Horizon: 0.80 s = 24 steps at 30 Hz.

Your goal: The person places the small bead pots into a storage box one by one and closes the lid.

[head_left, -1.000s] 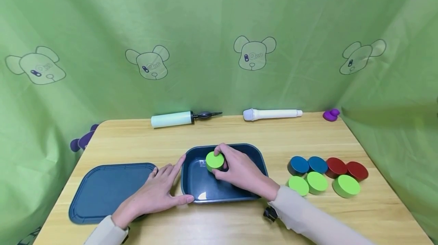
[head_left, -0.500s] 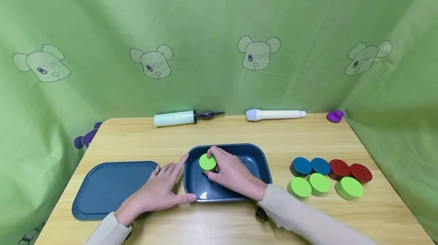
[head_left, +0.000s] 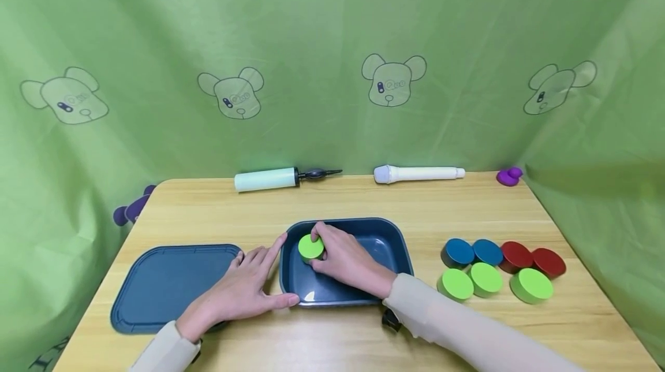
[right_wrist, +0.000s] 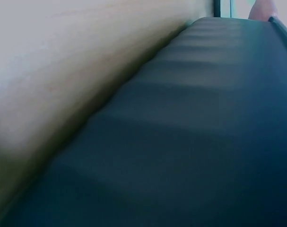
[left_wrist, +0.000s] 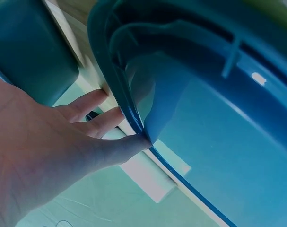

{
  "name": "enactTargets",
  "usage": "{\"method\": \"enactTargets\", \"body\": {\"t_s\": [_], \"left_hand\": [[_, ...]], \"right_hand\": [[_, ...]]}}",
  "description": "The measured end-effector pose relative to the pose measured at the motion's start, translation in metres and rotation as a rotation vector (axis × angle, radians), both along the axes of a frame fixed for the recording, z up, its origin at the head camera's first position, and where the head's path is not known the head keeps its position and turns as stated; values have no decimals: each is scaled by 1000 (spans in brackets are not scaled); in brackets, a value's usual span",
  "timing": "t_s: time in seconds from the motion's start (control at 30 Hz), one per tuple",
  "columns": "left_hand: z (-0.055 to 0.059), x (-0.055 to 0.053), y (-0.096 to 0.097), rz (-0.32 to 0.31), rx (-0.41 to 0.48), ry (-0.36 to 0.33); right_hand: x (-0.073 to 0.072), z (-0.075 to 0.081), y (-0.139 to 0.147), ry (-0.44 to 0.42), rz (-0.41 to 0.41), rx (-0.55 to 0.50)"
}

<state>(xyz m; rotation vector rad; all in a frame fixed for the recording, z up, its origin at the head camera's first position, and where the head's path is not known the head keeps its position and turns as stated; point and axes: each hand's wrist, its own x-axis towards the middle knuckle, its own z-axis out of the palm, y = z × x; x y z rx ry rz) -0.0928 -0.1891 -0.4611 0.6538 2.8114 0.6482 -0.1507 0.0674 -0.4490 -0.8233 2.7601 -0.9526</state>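
A dark blue rectangular box [head_left: 392, 248] stands in the middle of the table in the head view. Inside it, near the left wall, my right hand [head_left: 343, 256] pinches a bright green round block [head_left: 310, 247] between thumb and fingers. My left hand [head_left: 241, 291] is spread at the box's left end, with index fingertip and thumb at the rim. In the left wrist view the left hand's fingers [left_wrist: 126, 147] meet the box's edge. The box's ribbed outer wall [right_wrist: 181, 118] fills the right wrist view, which does not show the green block.
A flat dark blue lid [head_left: 171, 285] lies left, partly under the left hand. At right are two blue blocks [head_left: 459, 252], two red blocks [head_left: 516, 256] and three green blocks [head_left: 485, 278]. Along the back lie a hand pump [head_left: 267, 179], a microphone [head_left: 421, 174] and a purple duck [head_left: 509, 176].
My right hand has slid the green block leftward within the box, closer to its left wall. The left hand has stayed at the rim. The head view has shifted slightly.
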Motion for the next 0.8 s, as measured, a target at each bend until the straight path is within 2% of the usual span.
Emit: {"method": "enactTargets", "body": {"t_s": [0.2,0.43,0.67,0.8], "left_hand": [[0,-1,0,-2,-5,4],[0,-1,0,0,-4,12],[0,-2,-1,2,0,0],[-1,-2,-1,1,-3,0]], "right_hand": [[-3,-2,-4,-16,-4,-3],[-4,-3,-6,-77,-7,-53],[-1,4,-4,-137,-32,-94],[0,6,-1,-142,-43,-116]]}}
